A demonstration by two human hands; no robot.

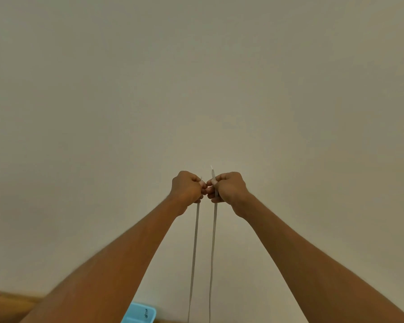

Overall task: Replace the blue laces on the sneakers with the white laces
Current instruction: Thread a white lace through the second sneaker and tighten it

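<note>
a: both hands raised in front of a bare wall, left hand (187,189) and right hand (228,188) nearly knuckle to knuckle.

b: curled tight, both sets of fingers. left fingers (202,185) pinching one end of the white lace (212,248), right fingers (210,183) pinching the other. nothing else held.

a: right-hand tip poking up well above the fingers, left-hand tip barely clearing them. so ends not level yet, by the look of it.

b: below the fingers, two strands hanging straight down, side by side and apart, running out of view at the bottom edge. taut-looking, so probably threaded through a sneaker down there, though no sneaker in view.

a: no blue lace in view either. only a blue tray (139,314) low down, below the left forearm, and a strip of wooden worktop (7,304) at the bottom left.

b: step in hand, then: likely evening out the white lace after the first pair of eyelets. hard to say how far along overall.

a: next move: sliding one strand until both tips sit level above the fingers, then lowering and looking down to start crossing through the eyelets. gentle pull needed, or one end slipping back out.
</note>
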